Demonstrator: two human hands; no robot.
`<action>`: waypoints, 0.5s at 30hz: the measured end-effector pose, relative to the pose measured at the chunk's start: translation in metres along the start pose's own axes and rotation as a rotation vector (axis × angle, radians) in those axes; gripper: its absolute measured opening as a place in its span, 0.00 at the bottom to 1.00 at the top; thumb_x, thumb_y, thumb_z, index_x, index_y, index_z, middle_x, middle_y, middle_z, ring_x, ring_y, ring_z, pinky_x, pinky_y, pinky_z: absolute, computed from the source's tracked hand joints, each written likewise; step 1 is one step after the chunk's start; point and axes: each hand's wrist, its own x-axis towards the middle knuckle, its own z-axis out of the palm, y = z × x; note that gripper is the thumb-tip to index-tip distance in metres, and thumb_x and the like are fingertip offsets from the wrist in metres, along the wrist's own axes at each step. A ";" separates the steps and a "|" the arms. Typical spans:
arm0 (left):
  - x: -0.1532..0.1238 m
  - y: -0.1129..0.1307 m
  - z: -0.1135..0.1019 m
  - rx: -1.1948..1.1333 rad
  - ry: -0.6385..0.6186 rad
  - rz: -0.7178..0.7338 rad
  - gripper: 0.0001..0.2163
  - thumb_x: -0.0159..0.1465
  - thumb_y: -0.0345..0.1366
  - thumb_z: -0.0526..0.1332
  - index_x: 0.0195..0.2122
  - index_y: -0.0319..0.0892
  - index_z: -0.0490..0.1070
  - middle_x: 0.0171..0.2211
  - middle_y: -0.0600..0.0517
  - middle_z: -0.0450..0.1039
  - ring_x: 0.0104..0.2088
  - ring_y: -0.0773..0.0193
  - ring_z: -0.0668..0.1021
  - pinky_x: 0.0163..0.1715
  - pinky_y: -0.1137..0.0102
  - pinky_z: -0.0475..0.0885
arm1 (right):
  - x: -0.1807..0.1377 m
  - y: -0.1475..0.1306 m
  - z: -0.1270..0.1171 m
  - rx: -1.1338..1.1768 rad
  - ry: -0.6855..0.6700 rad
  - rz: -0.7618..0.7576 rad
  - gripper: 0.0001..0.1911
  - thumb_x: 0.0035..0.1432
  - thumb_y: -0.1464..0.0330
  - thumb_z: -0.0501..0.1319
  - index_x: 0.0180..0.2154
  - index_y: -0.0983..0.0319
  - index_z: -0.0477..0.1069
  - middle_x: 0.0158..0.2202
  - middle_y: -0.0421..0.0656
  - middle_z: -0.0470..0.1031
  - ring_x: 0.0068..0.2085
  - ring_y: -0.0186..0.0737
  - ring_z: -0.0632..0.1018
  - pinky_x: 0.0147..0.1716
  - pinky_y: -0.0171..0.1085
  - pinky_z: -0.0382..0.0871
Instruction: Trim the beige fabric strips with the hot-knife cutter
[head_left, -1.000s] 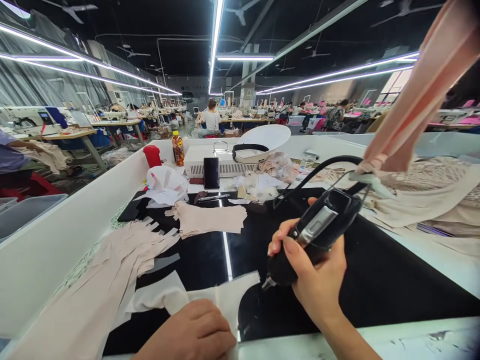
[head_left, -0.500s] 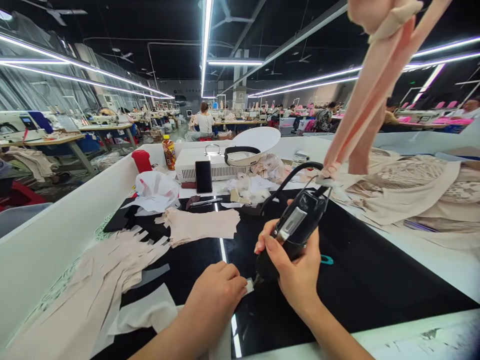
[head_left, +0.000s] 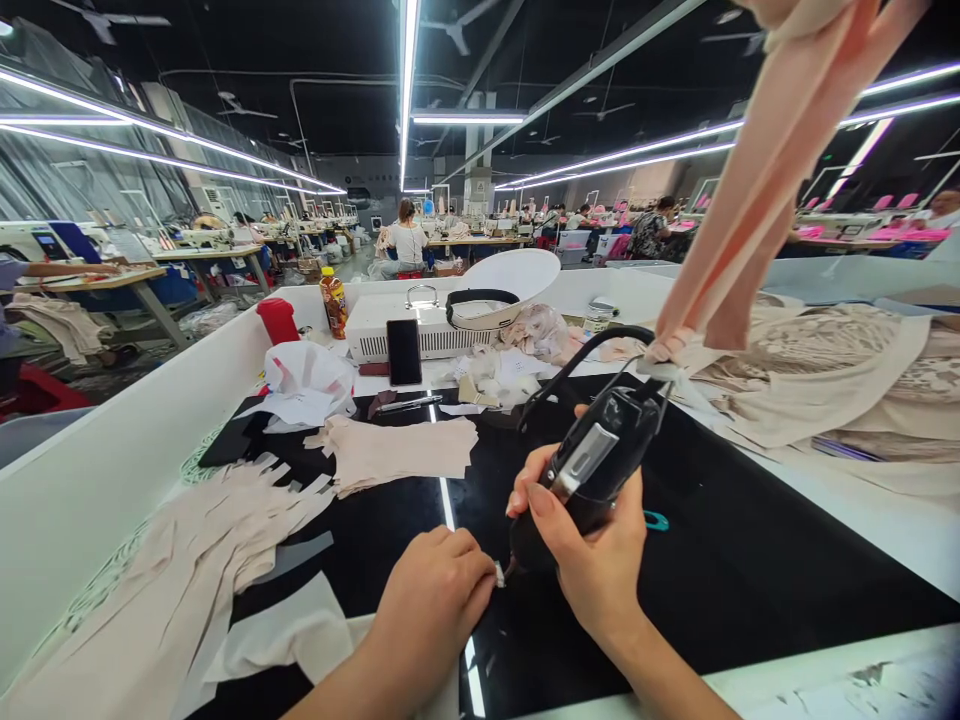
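Observation:
My right hand [head_left: 592, 560] is wrapped around a black corded hand tool [head_left: 596, 465] with a metal plate on its side. The tool is tilted, its thin tip pointing down toward my left hand. Pale pink cloth strips [head_left: 739, 200] are tied to its upper end. Low over the black board [head_left: 712, 570], my left hand [head_left: 435, 600] is closed, thumb and forefinger pinching a small white piece [head_left: 499, 574]. Only the edge of that piece shows, right by the tip; whether they touch I cannot tell. Most of my left fingers are hidden beneath the hand.
Beige fabric pieces [head_left: 401, 448] and a larger pile of strips [head_left: 142, 600] lie on the left. Behind stand a phone [head_left: 404, 352], a white box [head_left: 375, 328] and a bottle [head_left: 333, 302]. Lace fabric [head_left: 817, 370] is heaped at right. A teal clip [head_left: 656, 521] lies near my right hand.
Less of the white piece shows beyond my left fingertips than before. The tool stays in my right hand beside it; the view has shifted slightly.

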 end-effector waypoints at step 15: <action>-0.009 -0.001 0.006 0.001 0.146 0.139 0.09 0.74 0.30 0.59 0.38 0.45 0.77 0.33 0.55 0.74 0.32 0.61 0.73 0.34 0.64 0.66 | 0.000 0.001 -0.002 0.007 -0.007 -0.023 0.16 0.60 0.74 0.68 0.42 0.53 0.65 0.32 0.32 0.76 0.25 0.31 0.77 0.26 0.33 0.77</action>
